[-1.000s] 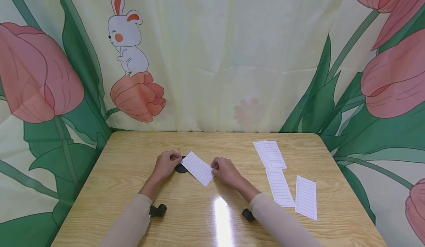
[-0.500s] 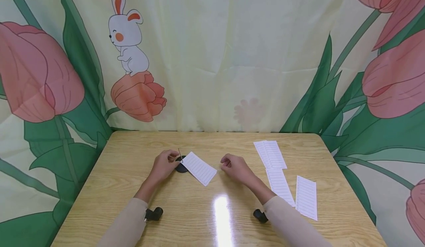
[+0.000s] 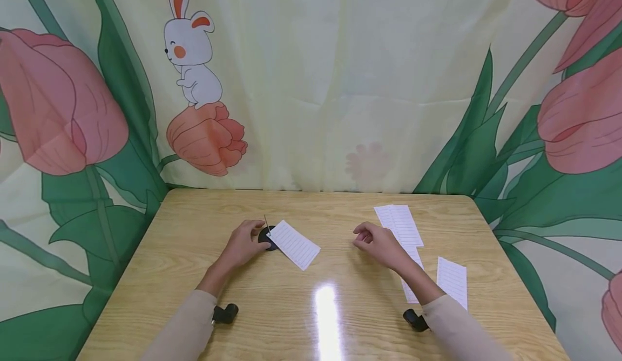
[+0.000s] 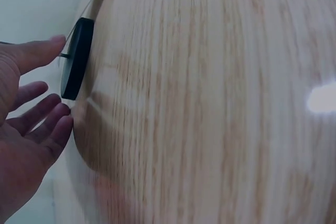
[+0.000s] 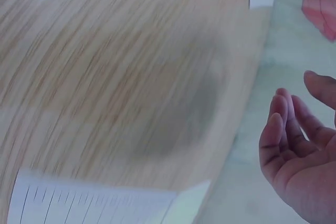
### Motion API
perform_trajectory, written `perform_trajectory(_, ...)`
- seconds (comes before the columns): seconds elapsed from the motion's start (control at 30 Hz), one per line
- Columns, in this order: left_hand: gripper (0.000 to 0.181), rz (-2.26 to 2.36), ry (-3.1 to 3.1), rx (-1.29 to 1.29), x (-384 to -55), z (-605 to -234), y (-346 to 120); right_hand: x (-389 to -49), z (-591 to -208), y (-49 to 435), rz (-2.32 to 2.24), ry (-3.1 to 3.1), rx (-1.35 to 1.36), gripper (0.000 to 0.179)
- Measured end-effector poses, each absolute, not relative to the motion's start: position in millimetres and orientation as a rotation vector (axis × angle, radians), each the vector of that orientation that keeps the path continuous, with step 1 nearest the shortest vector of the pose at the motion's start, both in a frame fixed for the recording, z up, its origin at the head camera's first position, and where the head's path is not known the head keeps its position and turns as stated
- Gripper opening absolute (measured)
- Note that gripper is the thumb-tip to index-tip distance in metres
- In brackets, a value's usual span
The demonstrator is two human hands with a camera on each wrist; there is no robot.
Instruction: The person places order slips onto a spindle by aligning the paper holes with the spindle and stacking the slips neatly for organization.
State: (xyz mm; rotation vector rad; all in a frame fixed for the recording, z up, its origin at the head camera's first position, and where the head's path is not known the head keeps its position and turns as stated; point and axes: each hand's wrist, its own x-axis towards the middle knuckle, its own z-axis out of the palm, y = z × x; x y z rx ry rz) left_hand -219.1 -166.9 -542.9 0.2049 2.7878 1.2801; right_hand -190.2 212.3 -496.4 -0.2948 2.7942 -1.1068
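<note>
Card right of base, corner at its spike. Left hand at base's left, thumb and fingers apart; right hand well right of base, loosely curved, empty.

On the table, one card lies partly over the base, left of the other cards.

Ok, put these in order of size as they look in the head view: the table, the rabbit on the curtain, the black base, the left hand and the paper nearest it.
1. Table
2. Rabbit
3. Left hand and paper: too alike to rank
4. Black base, partly hidden
</note>
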Motion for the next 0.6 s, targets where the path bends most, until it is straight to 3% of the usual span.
perform_trajectory(0.6,0.067,1.175,2.838,0.246,-222.3,-551.0,-163.9,-166.6,-480.1,316.3,-1.045,2.851,-0.141,0.037)
